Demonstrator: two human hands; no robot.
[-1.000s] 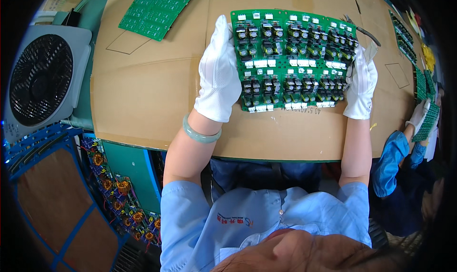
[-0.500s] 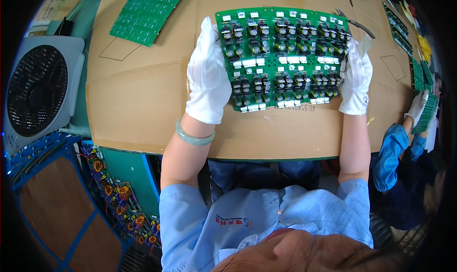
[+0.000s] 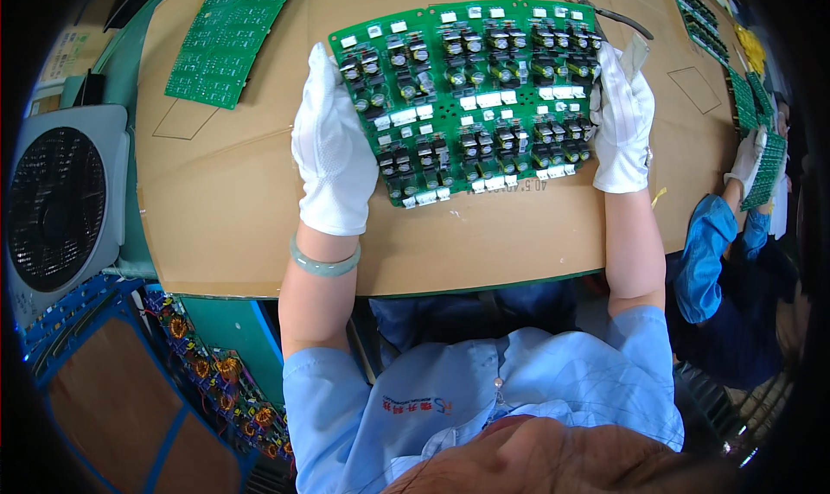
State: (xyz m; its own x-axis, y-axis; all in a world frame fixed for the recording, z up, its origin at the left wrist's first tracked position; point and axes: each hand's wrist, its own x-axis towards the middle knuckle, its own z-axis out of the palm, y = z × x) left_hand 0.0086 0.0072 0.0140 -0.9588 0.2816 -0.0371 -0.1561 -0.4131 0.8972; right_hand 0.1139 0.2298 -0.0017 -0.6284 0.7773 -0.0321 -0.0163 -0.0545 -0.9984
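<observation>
White-gloved fingers [image 3: 320, 75], partly hidden, are clasping a populated circuit board [image 3: 447, 110] above cardboard [image 3: 450, 250], my left hand [image 3: 333, 152] holding its nine o'clock edge, my right hand [image 3: 624, 118] its three. Pliers [image 3: 617, 16] are lying near the board's one o'clock corner.

Green circuit board [image 3: 443, 88], one wide rectangular panel, component side up, densely populated: rows of black parts [image 3: 471, 43], round capacitors [image 3: 456, 76], white connectors [image 3: 481, 101] along top, middle and bottom. Sits at 12 to 1 o'clock from view centre. Long axis roughly 9-to-3, slightly higher at 3. Held at 9 o'clock edge by left hand [image 3: 335, 152], 3 o'clock edge by right hand [image 3: 624, 122]. Contact underneath can't be told.
</observation>
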